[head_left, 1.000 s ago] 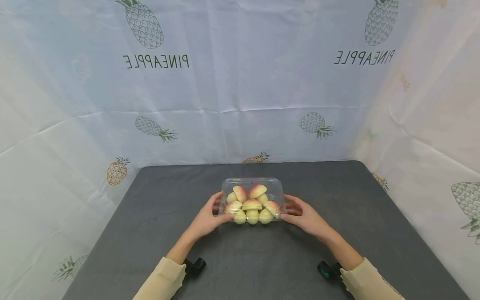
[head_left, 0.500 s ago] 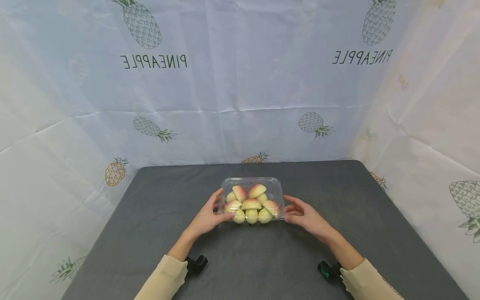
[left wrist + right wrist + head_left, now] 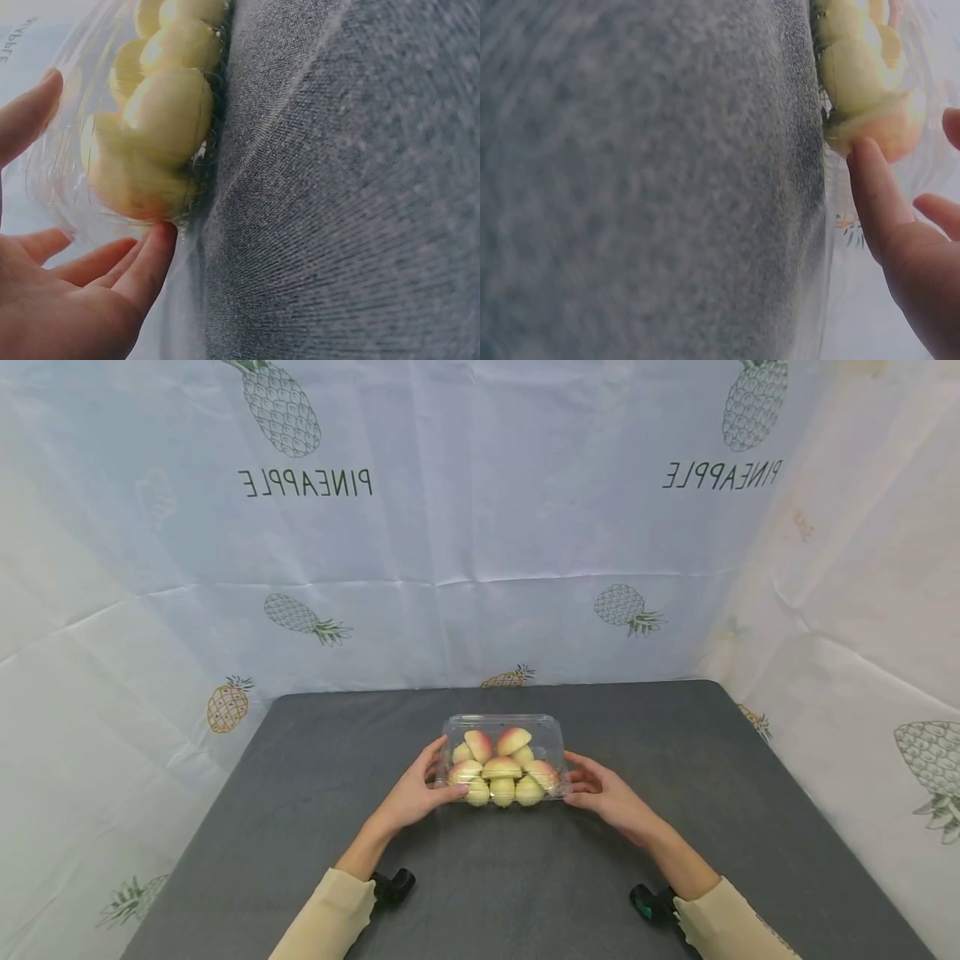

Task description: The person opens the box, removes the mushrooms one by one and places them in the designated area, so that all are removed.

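A clear plastic clamshell box stands on the dark grey table, its lid down over several yellow mushroom-shaped pieces with reddish caps. My left hand grips its left end: the thumb laps over the near corner while the fingers bend along the side. In the left wrist view, one fingertip meets the box's end low down, close to the table. At the opposite end, my right hand has its fingertips right at the side. The right wrist view has one straight finger against that end, with the thumb held apart.
The dark grey table reaches back to a white curtain printed with pineapples, which also hangs along both sides. Black wrist devices sit under both beige sleeves.
The right thumb drew back from the box's near corner to its edge, and the right hand then came in again. The left hand keeps its hold, and the box hardly shifts.
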A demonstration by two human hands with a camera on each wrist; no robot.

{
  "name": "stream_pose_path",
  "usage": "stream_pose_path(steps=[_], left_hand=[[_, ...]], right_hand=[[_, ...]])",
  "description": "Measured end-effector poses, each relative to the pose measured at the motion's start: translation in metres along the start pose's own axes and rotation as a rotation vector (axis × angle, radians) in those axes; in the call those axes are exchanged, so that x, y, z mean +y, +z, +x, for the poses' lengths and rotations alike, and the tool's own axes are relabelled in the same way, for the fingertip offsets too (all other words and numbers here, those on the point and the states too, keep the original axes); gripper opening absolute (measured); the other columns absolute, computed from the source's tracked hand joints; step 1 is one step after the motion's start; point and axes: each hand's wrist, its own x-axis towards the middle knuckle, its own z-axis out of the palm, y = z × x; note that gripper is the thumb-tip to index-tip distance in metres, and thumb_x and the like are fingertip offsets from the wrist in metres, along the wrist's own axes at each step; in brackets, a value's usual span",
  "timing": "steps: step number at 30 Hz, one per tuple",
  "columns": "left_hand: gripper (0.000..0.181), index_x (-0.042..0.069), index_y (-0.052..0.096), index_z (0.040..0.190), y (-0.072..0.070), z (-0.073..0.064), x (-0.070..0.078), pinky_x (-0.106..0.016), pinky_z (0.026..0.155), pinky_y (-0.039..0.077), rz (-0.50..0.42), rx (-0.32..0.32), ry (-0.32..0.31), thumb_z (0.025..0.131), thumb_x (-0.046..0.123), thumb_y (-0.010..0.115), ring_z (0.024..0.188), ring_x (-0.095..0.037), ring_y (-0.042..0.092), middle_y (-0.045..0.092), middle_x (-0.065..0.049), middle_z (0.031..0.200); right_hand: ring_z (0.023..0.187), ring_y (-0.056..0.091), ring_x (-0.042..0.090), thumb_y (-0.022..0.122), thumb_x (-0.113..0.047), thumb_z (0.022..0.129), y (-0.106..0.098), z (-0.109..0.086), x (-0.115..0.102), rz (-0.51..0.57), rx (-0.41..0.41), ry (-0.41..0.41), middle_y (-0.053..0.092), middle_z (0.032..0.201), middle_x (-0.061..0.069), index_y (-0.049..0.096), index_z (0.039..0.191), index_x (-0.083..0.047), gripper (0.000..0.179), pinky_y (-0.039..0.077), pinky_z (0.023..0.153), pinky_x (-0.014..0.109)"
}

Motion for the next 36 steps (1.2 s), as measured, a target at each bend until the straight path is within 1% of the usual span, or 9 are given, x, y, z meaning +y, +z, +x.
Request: stream_pose_path(steps=[7, 11, 14, 20, 26, 31, 36], left_hand=[[0.094, 0.017, 0.021, 0.164, -0.0013, -0.0003, 0.0010, -0.060, 0.110, 0.039, 0.000, -0.011, -0.002, 0.091, 0.033, 0.079, 0.145, -0.043, 0.034, 0.028, -0.021, 0.163], [0.097, 0.016, 0.022, 0.164, -0.0004, 0.0001, 0.0002, -0.059, 0.110, 0.040, 0.009, 0.000, -0.003, 0.089, 0.035, 0.081, 0.145, -0.042, 0.036, 0.030, -0.021, 0.162], [0.098, 0.017, 0.022, 0.164, -0.0004, 0.0010, -0.0009, -0.058, 0.109, 0.041, 0.004, 0.005, -0.009, 0.088, 0.036, 0.082, 0.144, -0.041, 0.037, 0.031, -0.019, 0.162], [0.098, 0.018, 0.023, 0.164, -0.0016, 0.0021, -0.0031, -0.056, 0.109, 0.042, -0.023, 0.002, -0.007, 0.087, 0.036, 0.083, 0.143, -0.037, 0.039, 0.031, -0.018, 0.161], [0.098, 0.015, 0.022, 0.163, -0.0022, 0.0040, -0.0054, -0.056, 0.108, 0.044, -0.032, -0.005, 0.010, 0.088, 0.036, 0.082, 0.142, -0.038, 0.040, 0.031, -0.020, 0.161], [0.098, 0.015, 0.022, 0.164, -0.0015, 0.0050, -0.0048, -0.055, 0.108, 0.044, -0.037, -0.011, 0.015, 0.089, 0.036, 0.082, 0.142, -0.038, 0.040, 0.030, -0.020, 0.161], [0.099, 0.015, 0.021, 0.164, -0.0013, 0.0044, -0.0050, -0.055, 0.108, 0.044, -0.038, -0.008, 0.015, 0.088, 0.036, 0.082, 0.142, -0.038, 0.040, 0.030, -0.020, 0.162]], right_hand=[[0.124, 0.054, 0.034, 0.066, -0.014, 0.100, 0.0051, 0.0003, -0.0031, -0.044, 0.015, 0.002, 0.048, 0.141, 0.025, 0.025, 0.160, -0.002, 0.074, 0.052, 0.098, 0.042], [0.125, 0.054, 0.035, 0.066, -0.013, 0.100, 0.0063, 0.0008, -0.0047, -0.043, 0.039, 0.017, 0.049, 0.142, 0.023, 0.025, 0.161, -0.006, 0.074, 0.050, 0.100, 0.047], [0.126, 0.054, 0.038, 0.065, -0.013, 0.100, 0.0060, 0.0013, -0.0049, -0.056, 0.044, 0.011, 0.048, 0.142, 0.024, 0.024, 0.161, -0.006, 0.074, 0.050, 0.101, 0.049], [0.127, 0.052, 0.038, 0.064, -0.012, 0.101, 0.0039, 0.0015, -0.0042, -0.054, 0.023, 0.001, 0.046, 0.144, 0.024, 0.022, 0.162, -0.009, 0.075, 0.049, 0.101, 0.049], [0.131, 0.050, 0.040, 0.062, -0.012, 0.102, 0.0029, 0.0028, -0.0041, -0.085, 0.009, -0.015, 0.047, 0.145, 0.023, 0.024, 0.163, -0.009, 0.072, 0.049, 0.102, 0.052], [0.138, 0.043, 0.044, 0.063, -0.014, 0.102, 0.0034, 0.0033, -0.0041, -0.108, 0.014, -0.010, 0.039, 0.154, 0.025, 0.024, 0.163, -0.010, 0.072, 0.045, 0.106, 0.056], [0.142, 0.037, 0.047, 0.061, -0.013, 0.102, 0.0041, 0.0035, -0.0057, -0.084, 0.010, 0.006, 0.032, 0.159, 0.026, 0.024, 0.163, -0.010, 0.071, 0.041, 0.108, 0.059]])
